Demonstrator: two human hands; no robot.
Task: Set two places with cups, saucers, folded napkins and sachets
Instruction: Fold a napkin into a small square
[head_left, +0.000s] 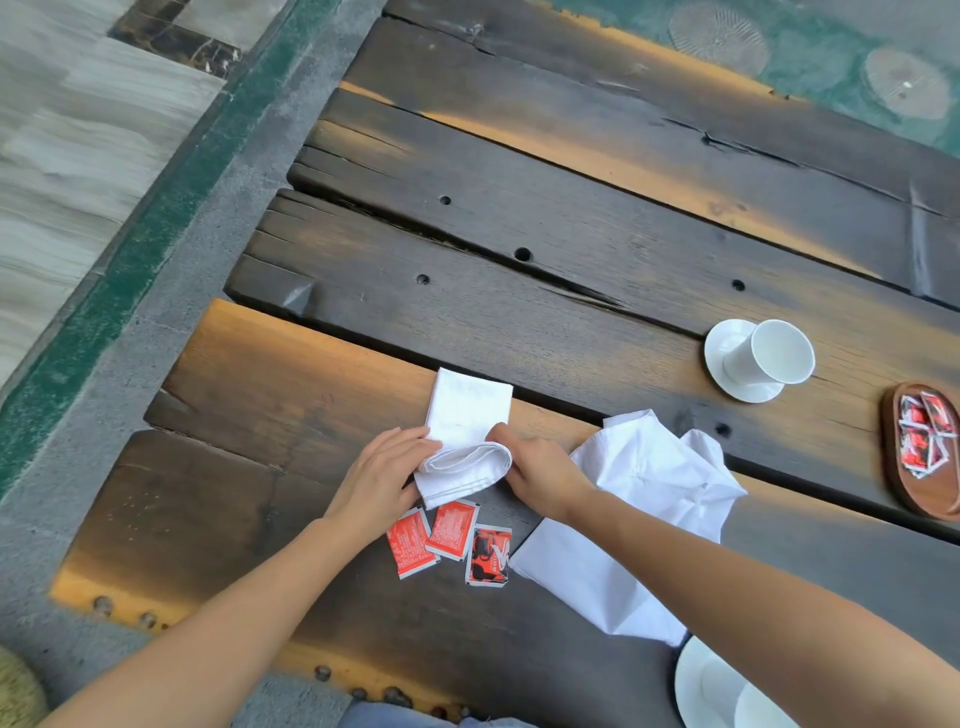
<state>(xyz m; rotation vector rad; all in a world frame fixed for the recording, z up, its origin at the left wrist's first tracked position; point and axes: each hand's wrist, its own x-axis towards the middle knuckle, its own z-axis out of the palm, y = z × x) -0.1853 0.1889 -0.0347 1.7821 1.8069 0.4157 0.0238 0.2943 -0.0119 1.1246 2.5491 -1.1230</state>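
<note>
A white napkin (465, 415) lies on the dark wooden table (571, 249), its near end rolled over into a fold. My left hand (376, 478) holds the fold's left side and my right hand (540, 473) pinches its right side. Three red sachets (449, 538) lie just below the napkin. A crumpled white napkin (649, 499) lies spread to the right, partly under my right forearm. A white cup (774, 358) stands on a white saucer (722, 358) at the right. A second saucer (701, 686) with a cup (763, 709) shows at the bottom right edge.
A wooden oval dish (898, 467) holding several red sachets sits at the far right edge. The table's left edge runs diagonally above grey and green paving (130, 270). The planks have gaps and small holes.
</note>
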